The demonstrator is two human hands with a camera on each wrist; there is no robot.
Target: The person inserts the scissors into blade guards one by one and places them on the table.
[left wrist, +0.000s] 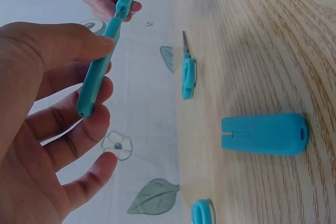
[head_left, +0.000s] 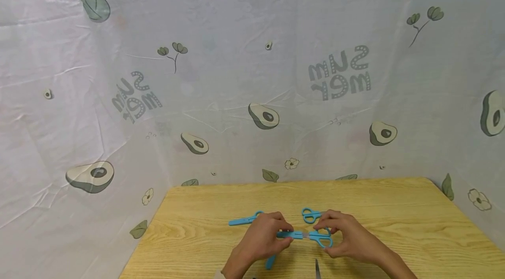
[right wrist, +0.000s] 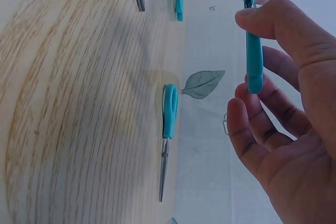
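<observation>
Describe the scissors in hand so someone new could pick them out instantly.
In the head view, find the wood-grain table. Above it, the blue-handled scissors stretch between the right hand, holding the handles, and the left hand, holding the blue blade cover. Only this pair is held; the other scissors lie on the table.

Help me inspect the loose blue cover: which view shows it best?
Left wrist view: the loose blue cover shows whole and large. In the head view, the left hand hides part of it. The right wrist view has at most a scrap at its top edge.
</observation>
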